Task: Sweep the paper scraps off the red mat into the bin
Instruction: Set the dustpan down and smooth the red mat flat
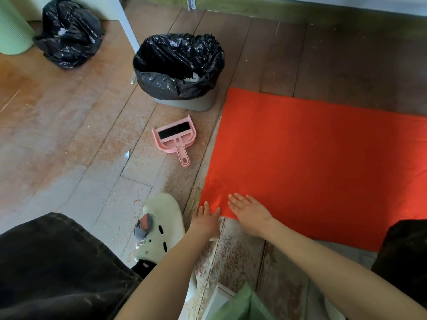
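Note:
The red mat (312,162) lies flat on the wooden floor at the right, and I see no paper scraps on it. My left hand (206,219) rests with straight fingers on the mat's near left corner. Beside it my right hand (249,211) lies flat on the mat's near edge, fingers spread. The grey bin (184,103) lined with a black bag stands off the mat's far left corner, with white scraps visible inside. A pink dustpan with its brush nested in it (175,138) lies on the floor between the bin and my hands.
A tied black rubbish bag (69,33) sits at the far left beside a pale green container (11,26). A white table leg (124,21) stands behind the bin. My white clog (161,227) and dark trouser legs are near the mat's corner. A small white scrap (127,154) lies on the floor.

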